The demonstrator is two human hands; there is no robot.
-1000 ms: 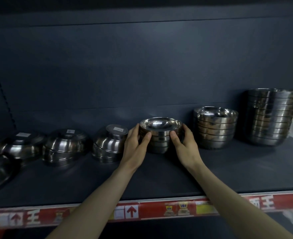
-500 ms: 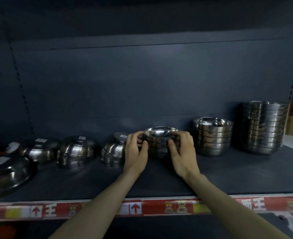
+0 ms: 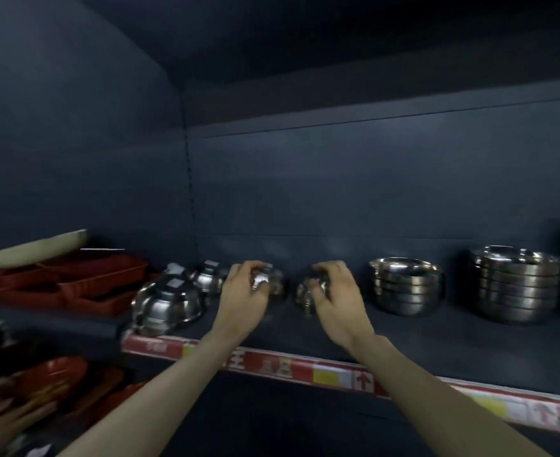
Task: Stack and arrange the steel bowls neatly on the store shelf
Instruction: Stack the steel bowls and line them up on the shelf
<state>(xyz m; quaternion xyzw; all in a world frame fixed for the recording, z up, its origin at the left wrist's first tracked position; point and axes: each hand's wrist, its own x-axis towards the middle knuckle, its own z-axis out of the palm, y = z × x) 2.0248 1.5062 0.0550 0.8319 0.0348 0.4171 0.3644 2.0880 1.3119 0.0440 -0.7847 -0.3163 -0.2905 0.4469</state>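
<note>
Steel bowls stand along the dark shelf [image 3: 436, 338]. My left hand [image 3: 244, 300] curls over an upside-down bowl [image 3: 273, 282] near the middle. Just to its right, my right hand [image 3: 336, 300] grips the small bowl stack [image 3: 303, 296]; motion blur hides how many bowls it has. A medium stack [image 3: 407, 286] and a large stack [image 3: 517, 285] stand upright farther right. Upside-down bowls with labels sit to the left, one near the front edge [image 3: 168, 301] and another behind it [image 3: 209, 278].
A red price strip [image 3: 305, 366] runs along the shelf's front edge. Red plastic trays [image 3: 100, 278] fill the neighbouring shelf on the left. Below them lie red bowls [image 3: 54, 380], and another person's hand [image 3: 5, 413] reaches in at the lower left.
My left hand has left the small stack and moved onto the upside-down bowl beside it. My right hand stays on the stack. The view has swung left, showing the red trays.
</note>
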